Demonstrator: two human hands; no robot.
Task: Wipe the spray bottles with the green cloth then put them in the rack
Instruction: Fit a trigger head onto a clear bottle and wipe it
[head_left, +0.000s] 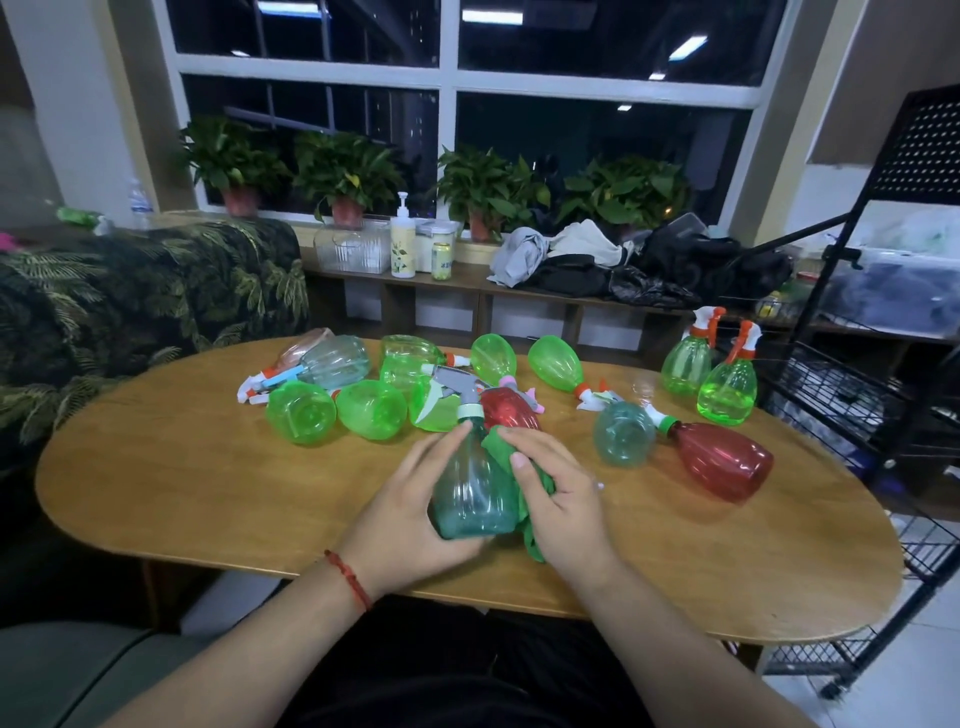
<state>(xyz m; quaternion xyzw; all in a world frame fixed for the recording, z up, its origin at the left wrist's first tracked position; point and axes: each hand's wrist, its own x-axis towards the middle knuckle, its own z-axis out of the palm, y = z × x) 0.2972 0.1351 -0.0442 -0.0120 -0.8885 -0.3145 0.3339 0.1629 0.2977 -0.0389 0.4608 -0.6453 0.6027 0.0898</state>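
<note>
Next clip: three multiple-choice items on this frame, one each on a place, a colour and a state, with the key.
1. The two upright green bottles stand: A. at the table's right end, beside the rack; B. on the window ledge; C. on the sofa.
2. The held bottle, in the left hand, is: A. red; B. yellow; C. teal.
3. The red bottle farthest right: A. stands upright; B. lies on its side; C. hangs from the rack.
Key: 1 A, both stand by the rack; 2 C, its clear body shows teal against the green cloth in the right hand; 3 B, its side rests on the tabletop.
</note>
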